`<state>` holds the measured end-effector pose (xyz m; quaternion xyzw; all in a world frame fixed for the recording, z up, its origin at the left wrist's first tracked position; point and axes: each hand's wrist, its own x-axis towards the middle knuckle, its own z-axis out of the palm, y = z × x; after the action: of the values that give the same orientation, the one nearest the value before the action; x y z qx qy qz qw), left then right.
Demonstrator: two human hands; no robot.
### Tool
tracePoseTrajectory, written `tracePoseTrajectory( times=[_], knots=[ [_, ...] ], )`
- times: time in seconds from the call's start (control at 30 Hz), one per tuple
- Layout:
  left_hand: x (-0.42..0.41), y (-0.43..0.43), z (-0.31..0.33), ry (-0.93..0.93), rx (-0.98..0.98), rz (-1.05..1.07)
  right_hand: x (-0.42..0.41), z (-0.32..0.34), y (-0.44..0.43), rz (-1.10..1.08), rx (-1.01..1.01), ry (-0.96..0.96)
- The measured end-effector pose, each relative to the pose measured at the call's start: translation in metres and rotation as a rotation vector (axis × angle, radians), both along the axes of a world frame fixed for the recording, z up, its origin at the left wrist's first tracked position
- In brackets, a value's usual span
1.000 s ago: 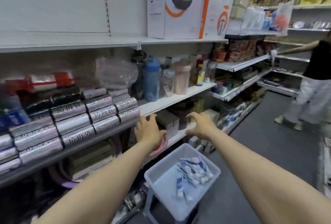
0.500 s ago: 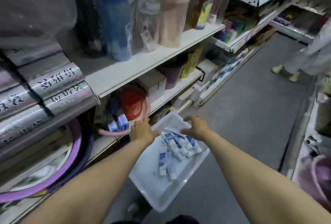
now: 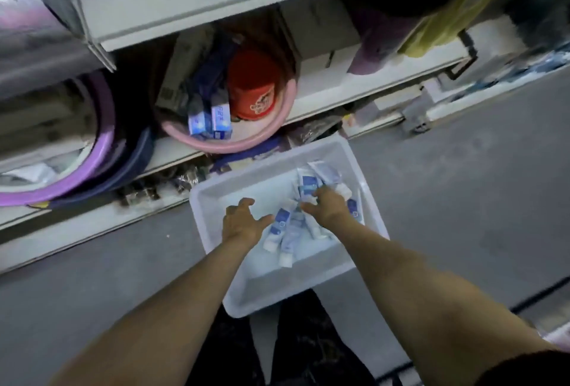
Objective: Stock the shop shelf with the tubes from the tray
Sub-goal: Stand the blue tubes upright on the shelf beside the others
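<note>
Both hands have come down from shelf height into the tray (image 3: 216, 200), and the view has tipped from the aisle to look almost straight down; I read this as the switch from surveying the shelf to the first pick. The left hand (image 3: 243, 222) hovers over the bare left part of the tray floor, fingers spread and curled, its fingertips just beside the nearest tube and holding nothing. The right hand (image 3: 327, 205) is on top of the tubes (image 3: 287, 228), fingers bent down among them; blur keeps me from telling whether it has closed on one. The tubes, white with blue labels, lie loose in a heap on the right half of the tray, none lifted clear. The tray stands on the floor side of the aisle, just in front of the low shelf (image 3: 354, 92). On that shelf a pink basin (image 3: 246, 145) holds blue boxes (image 3: 209, 119) and a red tub (image 3: 253, 89); I judge the free strip to their right a likely place for stock. No tube has reached the shelf, so the task is at its start.
</note>
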<state>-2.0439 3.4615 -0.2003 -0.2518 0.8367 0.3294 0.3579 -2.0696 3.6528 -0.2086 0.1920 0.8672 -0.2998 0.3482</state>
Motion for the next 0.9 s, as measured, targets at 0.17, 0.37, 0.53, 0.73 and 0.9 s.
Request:
tracePoseTrajectory(
  times=[0.17,0.37,0.53,0.73,0.9],
  knots=[
    [0.018,0.017,-0.038,-0.070,0.051,0.113,-0.007,-0.032,-0.006,0.043,0.043,-0.038],
    [0.029,0.027,-0.075,-0.117,0.087,0.225,-0.007,-0.057,-0.009,0.014,0.152,-0.018],
    [0.031,0.035,-0.101,-0.154,0.107,0.287,-0.011,-0.073,-0.012,-0.070,0.176,0.033],
    [0.033,0.043,-0.127,-0.165,0.094,0.362,-0.016,-0.085,-0.012,-0.079,0.193,0.042],
    [0.037,0.048,-0.142,-0.155,0.066,0.337,-0.016,-0.090,-0.008,-0.124,0.127,0.041]
  ],
)
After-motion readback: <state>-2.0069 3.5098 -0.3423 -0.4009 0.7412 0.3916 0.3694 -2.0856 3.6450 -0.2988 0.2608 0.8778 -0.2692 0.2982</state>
